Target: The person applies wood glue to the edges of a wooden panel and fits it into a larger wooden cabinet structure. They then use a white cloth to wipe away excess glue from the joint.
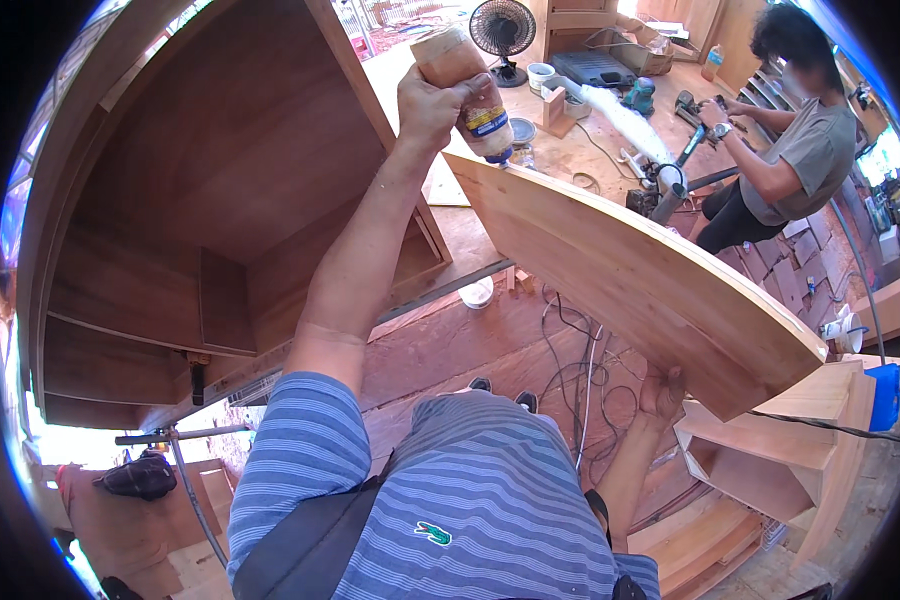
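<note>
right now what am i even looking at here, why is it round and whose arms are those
This is one picture from a wide fisheye camera worn on a person's head, looking down, so edges bend. The arms are the wearer's own. The left hand holds a glue bottle upside down, its tip at the upper edge of a light wooden panel. The right hand supports that panel from beneath. A large wooden cabinet stands to the left. Farther back, another person works with a tool.

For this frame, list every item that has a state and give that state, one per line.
Left hand: gripping the tan squeeze bottle.
Tan squeeze bottle with blue nozzle: upended, nozzle at the board's far edge.
Long pale wooden board: tilted, held up.
Right hand: under the board's near end.
Black floor fan: upright; spinning unclear.
</note>
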`<state>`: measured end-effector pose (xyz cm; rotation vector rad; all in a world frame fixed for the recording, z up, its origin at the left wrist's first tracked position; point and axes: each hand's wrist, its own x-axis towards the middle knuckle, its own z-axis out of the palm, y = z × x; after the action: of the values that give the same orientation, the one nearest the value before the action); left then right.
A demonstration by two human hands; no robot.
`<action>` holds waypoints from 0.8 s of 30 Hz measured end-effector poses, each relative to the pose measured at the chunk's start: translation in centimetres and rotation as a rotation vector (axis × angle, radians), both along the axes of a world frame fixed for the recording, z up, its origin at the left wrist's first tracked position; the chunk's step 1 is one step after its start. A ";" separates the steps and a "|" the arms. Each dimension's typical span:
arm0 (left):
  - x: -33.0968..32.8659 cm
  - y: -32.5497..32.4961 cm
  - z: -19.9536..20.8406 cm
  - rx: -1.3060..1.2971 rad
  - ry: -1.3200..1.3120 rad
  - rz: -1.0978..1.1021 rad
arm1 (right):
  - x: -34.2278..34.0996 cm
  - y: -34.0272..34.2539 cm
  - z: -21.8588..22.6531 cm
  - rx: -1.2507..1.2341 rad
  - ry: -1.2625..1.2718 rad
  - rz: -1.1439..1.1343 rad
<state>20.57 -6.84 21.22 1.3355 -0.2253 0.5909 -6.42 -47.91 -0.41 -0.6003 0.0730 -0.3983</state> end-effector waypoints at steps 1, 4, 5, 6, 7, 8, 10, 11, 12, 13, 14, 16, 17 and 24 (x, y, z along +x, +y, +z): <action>0.1 0.1 -0.1 -0.002 -0.005 0.010 | 0.0 -0.1 -0.3 -0.027 0.005 -0.003; 0.8 0.6 -0.6 0.042 -0.003 0.061 | 0.1 -0.4 -0.9 -0.059 0.011 -0.009; 1.0 0.7 -0.8 0.048 -0.002 0.069 | 0.1 -0.5 -1.0 -0.061 0.013 -0.011; 1.1 0.8 -1.0 0.055 0.000 0.078 | 0.1 -0.5 -1.1 -0.053 0.019 -0.014; 1.3 0.9 -1.1 0.061 0.002 0.087 | 0.1 -0.6 -1.2 -0.046 0.025 -0.016; 1.5 1.0 -1.3 0.072 0.006 0.101 | 0.1 -0.6 -1.2 -0.038 0.031 -0.019; 1.9 1.3 -1.6 0.094 0.016 0.129 | 0.0 -0.7 -1.3 -0.029 0.035 -0.011; 2.1 1.4 -1.8 0.099 0.014 0.135 | 0.0 -0.6 -1.3 -0.024 0.038 -0.008; 2.2 1.6 -1.9 0.104 0.012 0.140 | 0.1 -0.6 -1.4 -0.019 0.030 -0.005; 2.4 1.6 -2.0 0.108 0.009 0.145 | 0.1 -0.7 -1.5 -0.014 0.022 -0.003; 2.6 1.7 -2.1 0.110 0.008 0.155 | 0.1 -0.8 -1.6 -0.010 0.014 -0.002; 3.2 1.9 -2.5 0.113 0.006 0.175 | 0.0 -1.1 -2.0 0.022 0.020 -0.005; 3.4 2.1 -2.7 0.128 0.003 0.199 | 0.0 -1.1 -2.2 0.038 0.022 -0.006; 4.3 2.3 -3.4 0.203 0.021 0.315 | -0.1 -1.7 -3.1 0.056 0.029 -0.008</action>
<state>24.90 -4.50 17.87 1.5871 -0.0571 0.8348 -6.57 -49.56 -3.48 -0.5508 0.1137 -0.3938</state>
